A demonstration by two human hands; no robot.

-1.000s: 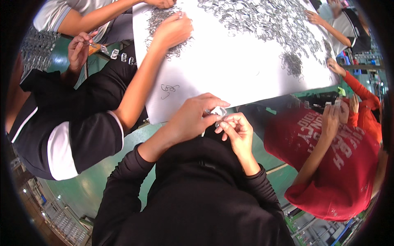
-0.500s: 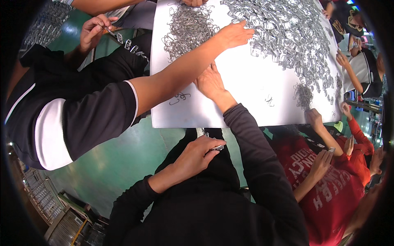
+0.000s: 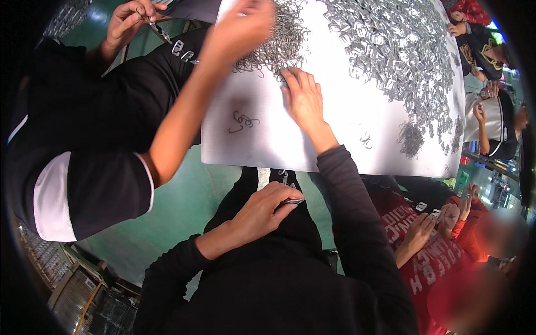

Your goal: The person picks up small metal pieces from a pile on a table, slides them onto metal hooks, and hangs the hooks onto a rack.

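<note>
Right hand (image 3: pixel 304 97) stretched forward onto the white counter (image 3: pixel 335 139), fingers spread flat, tips touching the near edge of the wire clip pile (image 3: pixel 276 47). Pile lies straight ahead of it, slightly left. Left hand (image 3: pixel 262 212) stays back near the body, pinching a small metal clip (image 3: pixel 293 201) between thumb and forefinger, long axis roughly left-right. Right hand is much nearer the pile. A co-worker's arm (image 3: pixel 190 106) reaches into the same pile from the left. Loose clip (image 3: pixel 244 120) lies alone, left of the right wrist.
</note>
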